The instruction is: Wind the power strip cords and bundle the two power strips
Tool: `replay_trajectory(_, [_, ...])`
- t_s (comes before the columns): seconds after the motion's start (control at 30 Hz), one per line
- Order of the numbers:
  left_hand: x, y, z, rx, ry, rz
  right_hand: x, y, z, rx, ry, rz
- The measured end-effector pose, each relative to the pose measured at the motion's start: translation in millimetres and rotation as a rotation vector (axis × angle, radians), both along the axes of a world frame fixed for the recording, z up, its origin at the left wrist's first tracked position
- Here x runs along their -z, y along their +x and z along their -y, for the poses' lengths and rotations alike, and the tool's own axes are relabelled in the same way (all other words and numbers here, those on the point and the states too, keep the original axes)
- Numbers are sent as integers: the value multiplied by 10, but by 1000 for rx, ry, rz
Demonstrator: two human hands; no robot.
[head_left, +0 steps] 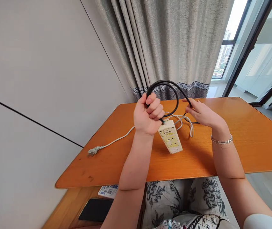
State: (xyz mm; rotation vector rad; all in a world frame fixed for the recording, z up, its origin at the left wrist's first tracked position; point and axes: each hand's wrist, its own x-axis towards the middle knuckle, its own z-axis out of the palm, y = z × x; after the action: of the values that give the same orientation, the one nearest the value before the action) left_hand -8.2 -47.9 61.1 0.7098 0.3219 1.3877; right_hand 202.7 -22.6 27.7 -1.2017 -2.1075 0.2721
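My left hand (pixel 149 114) is closed in a fist around a black cable (pixel 166 82), which loops above and to the right of it. Just below that fist hangs a worn, yellowed white power strip (pixel 170 136), tilted, with sockets on its face; the cable enters its top end. Further right, my right hand (pixel 200 111) pinches the same cable between thumb and fingers. Behind the strip, a white cord (pixel 190 128) lies in loose loops on the table. A white cord with a plug (pixel 95 150) stretches out to the left.
An orange-brown wooden table (pixel 253 136) spans the space before me, against a white wall (pixel 42 63) on the left. Grey curtains (pixel 174 41) hang behind it. Below the front edge, a dark flat phone-like object (pixel 95 210) and a printed paper item (pixel 108 191) lie on a wooden surface.
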Motion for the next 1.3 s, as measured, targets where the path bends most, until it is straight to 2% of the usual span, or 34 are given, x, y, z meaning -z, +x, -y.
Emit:
replay_trajectory(0.1, [-2, -65, -50, -102, 42, 49, -8, 20, -20, 0, -40, 34])
replay_trajectory(0.27, [21, -147, -107, -187, 105, 89, -49, 12, -9, -36, -115, -109])
replay_trajectory(0.5, [33, -165, -95, -200, 145, 107, -34, 36, -31, -54, -199, -61])
replay_trajectory(0.73, [13, -153, -49, -220, 160, 110, 132, 0, -278, 24, -259, 108])
replay_trajectory(0.8, [12, -169, -54, -232, 174, 104, 169, 10, -342, 56, -232, 67])
replay_trajectory(0.87, [10, -189, -63, -256, 177, 96, 185, 59, -387, 89, -168, -66])
replay_trajectory(0.97, [5, -207, -73, -294, 178, 96, 175, 180, -430, 210, 30, -322])
replay_trajectory(1.03, [-2, -204, -72, -303, 185, 106, 164, 250, -452, 299, 176, -414])
replay_trajectory(1.1, [-13, -192, -64, -302, 181, 133, 159, 280, -463, 315, 244, -453])
replay_trajectory(1.17, [-25, -183, -57, -300, 171, 169, 155, 264, -454, 271, 252, -463])
replay_trajectory(1.3, [-36, -211, -70, -295, 178, 201, 117, 163, -349, 235, 311, -342])
